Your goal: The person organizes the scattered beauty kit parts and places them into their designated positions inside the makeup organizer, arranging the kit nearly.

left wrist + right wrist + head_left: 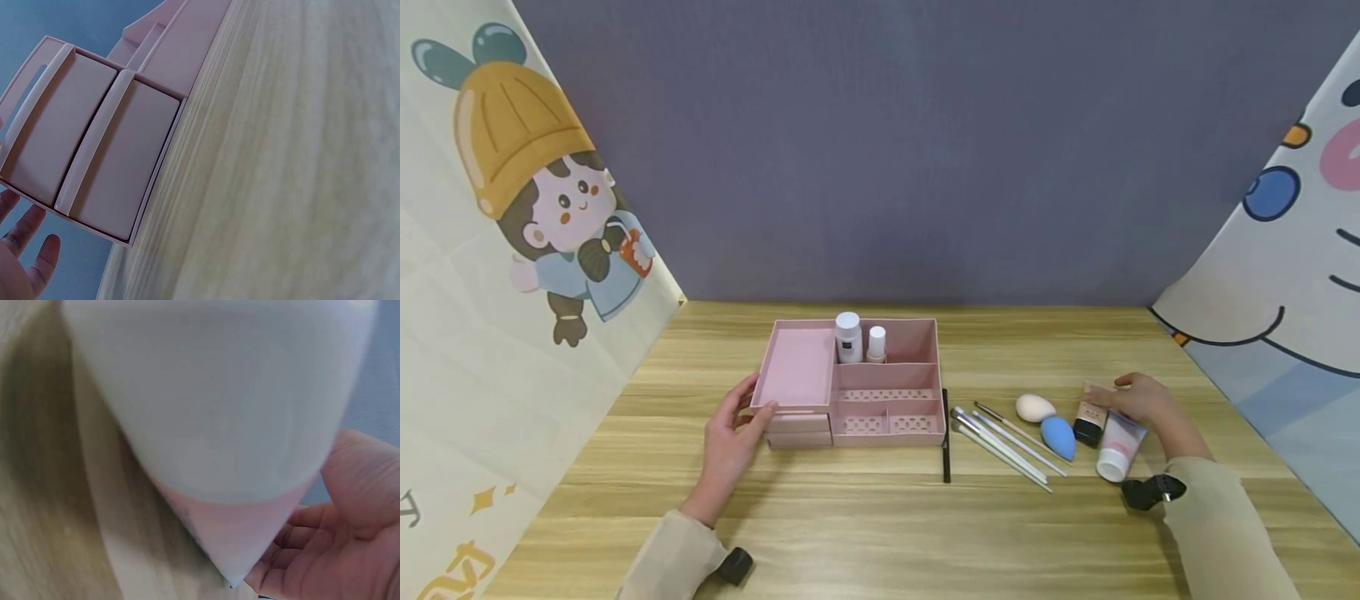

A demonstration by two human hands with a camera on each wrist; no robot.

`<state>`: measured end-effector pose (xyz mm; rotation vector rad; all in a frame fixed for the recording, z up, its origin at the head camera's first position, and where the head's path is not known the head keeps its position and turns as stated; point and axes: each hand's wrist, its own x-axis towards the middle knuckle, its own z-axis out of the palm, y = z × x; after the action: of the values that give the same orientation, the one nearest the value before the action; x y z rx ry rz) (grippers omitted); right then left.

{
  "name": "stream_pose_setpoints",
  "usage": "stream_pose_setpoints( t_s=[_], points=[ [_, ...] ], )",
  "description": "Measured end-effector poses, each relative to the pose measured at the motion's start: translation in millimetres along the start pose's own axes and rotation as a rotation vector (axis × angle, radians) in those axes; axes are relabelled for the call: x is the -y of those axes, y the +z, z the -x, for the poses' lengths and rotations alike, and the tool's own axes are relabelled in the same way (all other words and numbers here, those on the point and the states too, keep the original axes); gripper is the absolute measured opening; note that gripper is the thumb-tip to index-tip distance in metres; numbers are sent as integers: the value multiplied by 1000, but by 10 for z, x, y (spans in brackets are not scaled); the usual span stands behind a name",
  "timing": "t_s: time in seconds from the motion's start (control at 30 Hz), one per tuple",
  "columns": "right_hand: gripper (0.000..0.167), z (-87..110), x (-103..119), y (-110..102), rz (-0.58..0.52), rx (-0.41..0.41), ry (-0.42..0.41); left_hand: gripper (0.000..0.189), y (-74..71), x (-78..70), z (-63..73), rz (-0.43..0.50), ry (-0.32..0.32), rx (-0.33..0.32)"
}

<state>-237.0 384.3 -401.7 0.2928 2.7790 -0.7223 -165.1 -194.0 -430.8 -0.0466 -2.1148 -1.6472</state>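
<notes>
At the left of a pink desktop organizer (795,364), my left hand (732,442) has its thumb at the front top corner and its other fingers along the side. The left wrist view shows the fingers (45,262) spread beside its two drawers (128,156). My right hand (1142,400) reaches over a beige tube with a black cap (1089,427), fingers overlapping its upper end; I cannot tell whether they grip it. A white and pink squeeze tube (1122,446) lies just under this hand and fills much of the right wrist view, hiding part of the fingers.
Two white-capped bottles (848,340) stand in the organizer's back compartment. A thin black stick (946,437) lies along its right side. Several makeup brushes (1003,446), a cream sponge (1035,407) and a blue sponge (1057,437) lie between organizer and tubes. A grey-blue wall (910,167) rises behind.
</notes>
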Motion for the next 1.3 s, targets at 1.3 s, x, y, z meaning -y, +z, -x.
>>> stream_pose_setpoints(
  t_s=[1.3],
  points=[
    [53, 25, 263, 43, -241, -205, -211, 53, -4, -19, 11, 18, 27, -1]
  ],
)
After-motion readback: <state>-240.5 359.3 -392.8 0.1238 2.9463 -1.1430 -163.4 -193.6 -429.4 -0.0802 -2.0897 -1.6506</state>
